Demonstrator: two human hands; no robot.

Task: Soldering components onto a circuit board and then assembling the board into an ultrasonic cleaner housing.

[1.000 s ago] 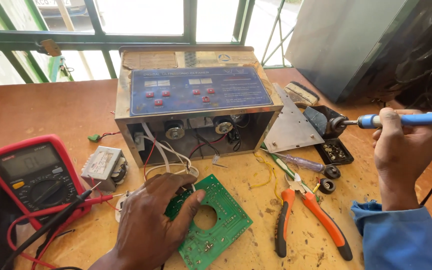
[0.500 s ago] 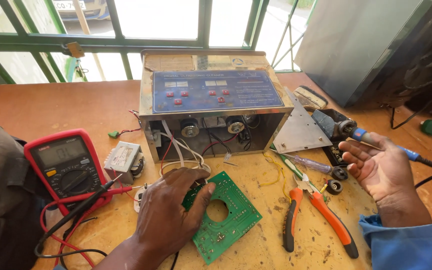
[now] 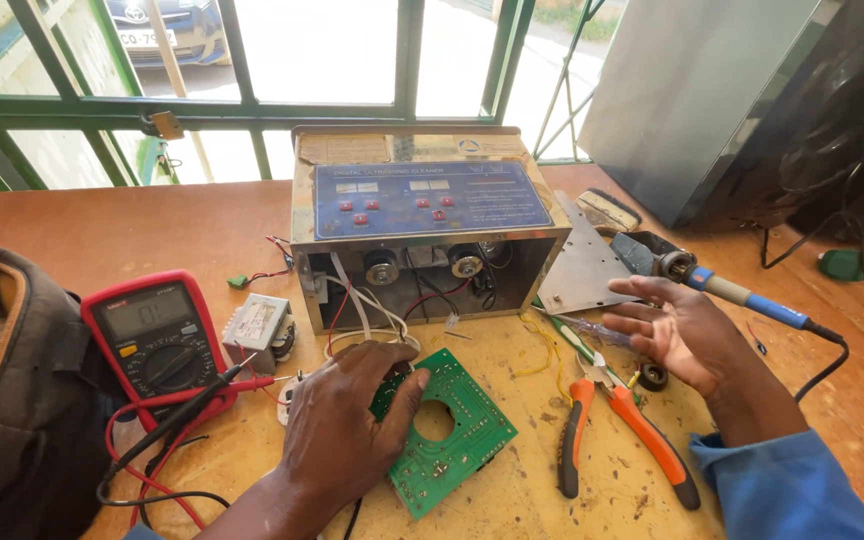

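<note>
My left hand [image 3: 342, 435] lies on the upper left corner of a green circuit board [image 3: 462, 440] with a round hole, its fingers curled over the edge, holding it flat on the wooden table [image 3: 102, 235]. Wires run from the board's corner into an open metal device box [image 3: 422, 200] with a blue control panel. My right hand [image 3: 677, 330] hovers palm up with fingers apart and nothing in it. Just behind it, a blue-handled soldering iron [image 3: 742, 297] rests with its tip in a stand.
Orange-handled pliers [image 3: 622, 420] and a screwdriver [image 3: 592, 325] lie under my right hand. A red multimeter [image 3: 157, 335] with probes, a small transformer [image 3: 257, 325] and a dark bag [image 3: 12, 400] are at the left. A loose metal plate [image 3: 582, 265] leans beside the box.
My right hand held the soldering iron up a second ago; it has set it down on the stand and now is open beside it. My left hand has stayed on the board.
</note>
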